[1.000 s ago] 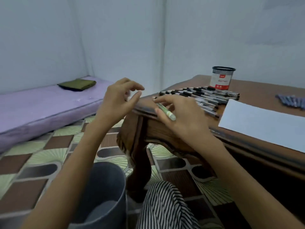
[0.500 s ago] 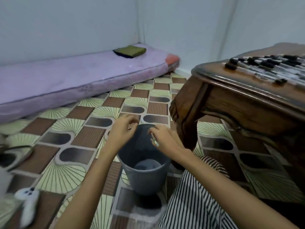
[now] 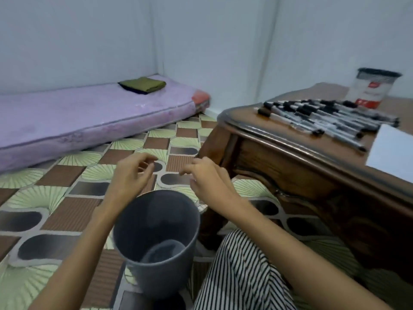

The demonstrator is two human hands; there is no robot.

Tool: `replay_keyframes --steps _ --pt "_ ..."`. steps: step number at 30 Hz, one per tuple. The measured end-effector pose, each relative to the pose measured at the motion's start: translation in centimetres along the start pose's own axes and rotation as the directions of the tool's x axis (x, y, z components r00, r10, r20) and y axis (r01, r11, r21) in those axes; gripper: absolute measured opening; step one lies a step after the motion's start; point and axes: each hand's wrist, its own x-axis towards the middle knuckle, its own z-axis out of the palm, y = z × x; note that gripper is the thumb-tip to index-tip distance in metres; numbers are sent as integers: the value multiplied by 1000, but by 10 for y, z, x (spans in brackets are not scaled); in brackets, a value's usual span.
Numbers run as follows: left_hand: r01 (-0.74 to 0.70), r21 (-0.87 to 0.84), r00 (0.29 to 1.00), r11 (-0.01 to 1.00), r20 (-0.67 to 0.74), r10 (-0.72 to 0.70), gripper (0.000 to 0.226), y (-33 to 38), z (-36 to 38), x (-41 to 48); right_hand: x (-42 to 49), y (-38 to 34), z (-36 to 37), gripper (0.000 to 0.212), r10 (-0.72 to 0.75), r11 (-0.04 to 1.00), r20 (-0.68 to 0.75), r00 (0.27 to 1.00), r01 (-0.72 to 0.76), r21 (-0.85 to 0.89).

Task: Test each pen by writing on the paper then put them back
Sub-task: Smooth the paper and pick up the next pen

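Note:
Both my hands hover above the grey bin [image 3: 156,238] on the floor. My left hand [image 3: 131,175] has loosely curled fingers and holds nothing. My right hand [image 3: 205,175] is also empty, its fingers relaxed and pointing left. A row of several black-capped pens [image 3: 321,117] lies on the wooden table [image 3: 290,157] at the right. Beside the pens, the corner of a white sheet of paper [image 3: 393,151] shows at the right edge. A mesh pen cup [image 3: 371,88] stands behind the pens.
A purple mattress [image 3: 85,117] with a folded green cloth [image 3: 143,85] lies along the far wall. Patterned floor tiles [image 3: 67,198] spread to the left. My striped trouser leg [image 3: 241,271] is beside the bin, under the table's edge.
The green pen that my right hand held over the bin is gone from it. Both hands have lifted a little above the bin, and the view has swung back right toward the table.

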Motion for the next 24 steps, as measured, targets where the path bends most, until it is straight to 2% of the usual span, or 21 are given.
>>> replay_keyframes --steps 5,7,10,14,16,19,21,24 --pt "-259 -98 966 961 -13 259 15 85 5 66 -14 39 -106 31 89 981 -257 962 -129 -147" --pt "-373 -169 926 912 -6 378 16 127 13 87 -30 59 -145 30 161 959 -297 941 -220 -177" --pt "-509 -241 852 826 -8 523 31 189 34 113 -59 89 -186 29 258 912 -345 903 -345 -221" --pt "-636 -326 740 699 -1 673 14 276 78 135 -108 129 -226 29 402 823 -370 837 -508 -255" --pt "-679 -369 655 635 87 751 15 316 103 141 -134 147 -245 28 481 734 -399 780 -608 -303" --pt "-757 -349 472 553 293 831 22 358 142 147 -175 178 -269 29 623 609 -384 681 -731 -307" --pt "-810 -290 369 509 422 828 32 373 165 149 -203 203 -281 25 713 535 -328 619 -784 -315" --pt "-854 -252 274 456 528 804 41 385 189 149 -243 242 -296 11 819 449 -232 525 -838 -310"
